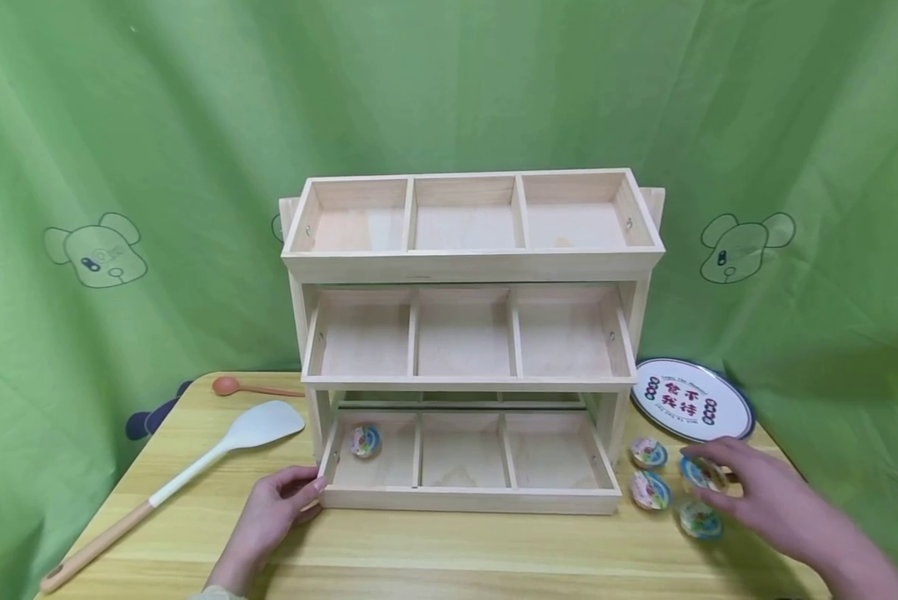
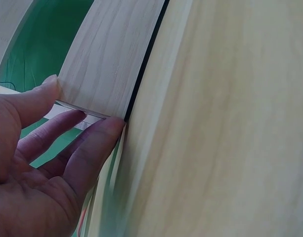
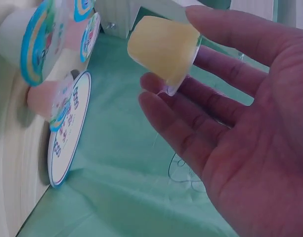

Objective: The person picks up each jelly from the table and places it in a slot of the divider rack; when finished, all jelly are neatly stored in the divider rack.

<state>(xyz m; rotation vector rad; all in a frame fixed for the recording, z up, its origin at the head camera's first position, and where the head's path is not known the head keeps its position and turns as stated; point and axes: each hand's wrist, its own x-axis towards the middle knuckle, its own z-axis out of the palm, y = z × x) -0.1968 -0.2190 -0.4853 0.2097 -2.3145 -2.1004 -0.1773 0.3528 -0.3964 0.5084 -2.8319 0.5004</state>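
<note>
My right hand (image 1: 767, 496) pinches a jelly cup (image 3: 163, 52) between thumb and fingertips. The cup has a yellow body and hangs tilted above the table in the right wrist view. Three other jelly cups (image 1: 650, 490) with printed lids sit on the table beside that hand. At the left front corner of the bottom tray (image 1: 471, 500) of a wooden three-tier rack (image 1: 471, 265), my left hand (image 1: 269, 508) grips the end, thumb on the upper edge and fingers lower down. One jelly cup (image 1: 364, 442) lies in that tray's left compartment.
An oval plate (image 1: 692, 400) with printed characters lies right of the rack. On the left are a white spatula (image 1: 261, 423) with a wooden handle and a red spoon (image 1: 226, 386). A green curtain (image 1: 464, 83) hangs behind the wooden table (image 1: 419, 567).
</note>
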